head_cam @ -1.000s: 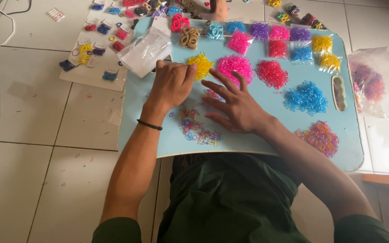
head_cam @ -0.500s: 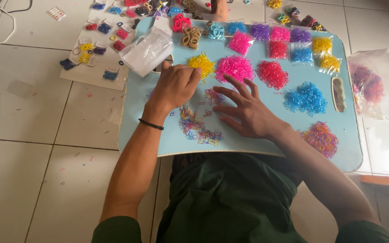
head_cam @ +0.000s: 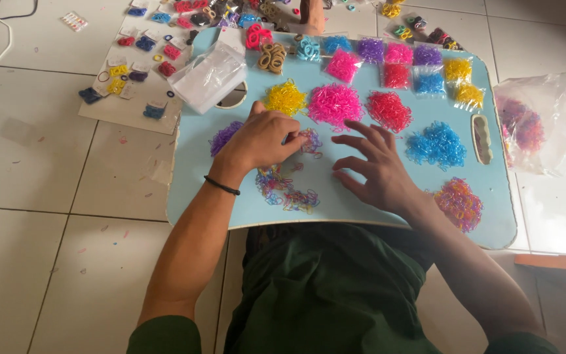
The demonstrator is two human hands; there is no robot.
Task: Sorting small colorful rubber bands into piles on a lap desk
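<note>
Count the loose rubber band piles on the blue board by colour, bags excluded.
Yellow pile: 1
Pink pile: 1
Red pile: 1
Blue pile: 1
Purple pile: 1
Mixed-colour piles: 2, one by the left hand, one right of the right hand
Total: 7 on the board
</note>
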